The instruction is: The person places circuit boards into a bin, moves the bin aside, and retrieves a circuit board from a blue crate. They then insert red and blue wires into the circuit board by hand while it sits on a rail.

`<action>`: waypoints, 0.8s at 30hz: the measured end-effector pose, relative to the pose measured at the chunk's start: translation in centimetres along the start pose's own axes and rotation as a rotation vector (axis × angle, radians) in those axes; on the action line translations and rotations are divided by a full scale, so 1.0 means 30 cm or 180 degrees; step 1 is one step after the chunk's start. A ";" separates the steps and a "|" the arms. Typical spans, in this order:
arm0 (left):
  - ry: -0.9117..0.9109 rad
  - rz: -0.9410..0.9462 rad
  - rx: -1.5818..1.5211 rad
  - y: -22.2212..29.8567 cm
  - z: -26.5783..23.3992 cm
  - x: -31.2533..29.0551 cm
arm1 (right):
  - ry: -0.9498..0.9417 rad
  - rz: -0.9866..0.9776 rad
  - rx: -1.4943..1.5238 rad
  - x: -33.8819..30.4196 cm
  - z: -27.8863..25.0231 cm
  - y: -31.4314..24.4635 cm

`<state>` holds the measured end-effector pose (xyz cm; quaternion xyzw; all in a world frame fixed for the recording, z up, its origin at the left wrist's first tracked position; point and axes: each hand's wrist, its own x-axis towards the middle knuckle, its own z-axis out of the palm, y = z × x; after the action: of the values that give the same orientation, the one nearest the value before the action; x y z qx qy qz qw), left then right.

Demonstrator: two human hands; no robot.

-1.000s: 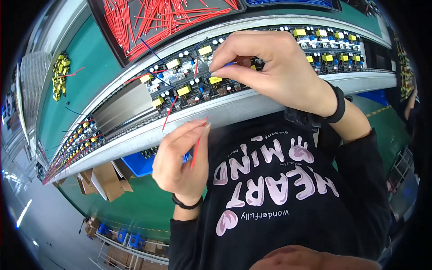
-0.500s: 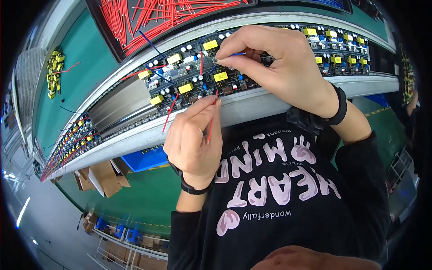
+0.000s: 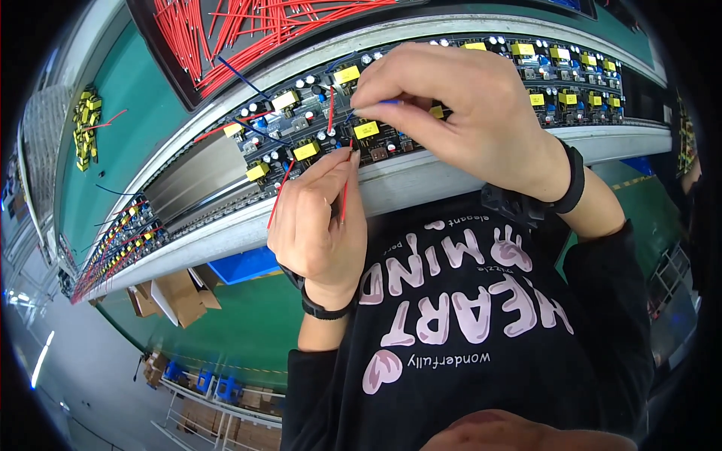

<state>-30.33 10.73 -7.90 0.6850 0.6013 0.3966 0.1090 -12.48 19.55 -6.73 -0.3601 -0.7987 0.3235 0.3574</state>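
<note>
While your left hand (image 3: 317,218) pinches a red wire (image 3: 345,199) at the near edge of the circuit boards (image 3: 387,140) and your right hand (image 3: 468,105) grips a blue wire (image 3: 389,102) above them, a sideways nudge could bend either end. Mind the standing red lead (image 3: 331,109), just left of your right fingertips; that yellow block (image 3: 365,130) crowds both hands, black tray (image 3: 168,74) beyond.

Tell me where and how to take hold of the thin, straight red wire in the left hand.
Probably best: a light pinch close to the upper end of the thin, straight red wire, from the person's side, as the left hand does. That end points at the flat black circuit board; the slim lower length extends free below the fingertips.
</note>
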 end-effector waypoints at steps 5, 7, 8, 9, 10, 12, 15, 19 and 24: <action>0.0016 0.0001 0.0028 -0.004 0.001 0.001 | -0.0169 -0.0503 -0.0229 0.002 0.007 -0.012; 0.0017 -0.0001 0.0021 -0.003 0.002 0.002 | -0.0297 -0.0517 -0.0316 0.001 0.005 -0.013; 0.0010 -0.0021 0.0014 -0.002 0.002 0.002 | -0.0214 -0.0509 -0.0298 -0.001 0.007 -0.010; 0.0001 -0.0040 0.0004 -0.001 0.002 0.002 | -0.0130 -0.0499 -0.0282 -0.003 0.009 -0.007; -0.0004 -0.0065 0.0005 -0.002 0.000 0.001 | -0.0051 -0.0496 -0.0257 -0.004 0.012 -0.005; -0.0020 -0.0053 0.0029 -0.003 -0.002 0.001 | -0.0060 -0.0400 -0.0239 -0.006 0.003 -0.008; -0.0051 -0.0014 0.0033 0.004 0.002 0.008 | -0.0074 -0.0196 -0.0245 -0.007 -0.044 -0.032; 0.0015 0.0007 0.0238 -0.006 -0.005 -0.004 | -0.0151 -0.0047 -0.0163 0.047 -0.137 -0.089; 0.0042 0.0049 0.0118 -0.010 0.004 0.001 | 0.0111 0.0490 -0.1036 0.094 -0.306 -0.075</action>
<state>-30.47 10.89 -8.16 0.6889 0.6040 0.3907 0.0892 -7.24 23.00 0.86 -0.4789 -0.8043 0.2101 0.2823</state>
